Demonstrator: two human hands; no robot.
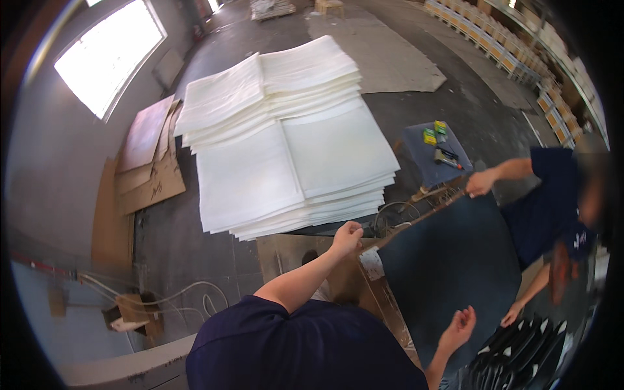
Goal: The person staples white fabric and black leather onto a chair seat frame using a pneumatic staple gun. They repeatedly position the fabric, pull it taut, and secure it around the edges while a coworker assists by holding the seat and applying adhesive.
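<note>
A large dark sheet [448, 260] lies over a worktable [396, 312] at my right. My left hand [348, 238] is beside the sheet's far left corner, its fingers curled together; whatever they may hold is too small to make out. Over the near part of the sheet is my right hand [459, 330], fingers bent but apart, with nothing visible in it. Across the table, a co-worker in a dark shirt has one hand [481, 184] at the sheet's far corner. The co-worker's other hand [513, 314] is low at its right edge.
Ahead stands a tall stack of white folded sheets [247, 175]. A small blue-topped stand [429, 162] carries green-yellow boxes and tools. Black curved pieces [520, 351] with white tabs are piled at the lower right. Cardboard sheets [149, 156] lean by the left wall; a hose [188, 286] trails nearby.
</note>
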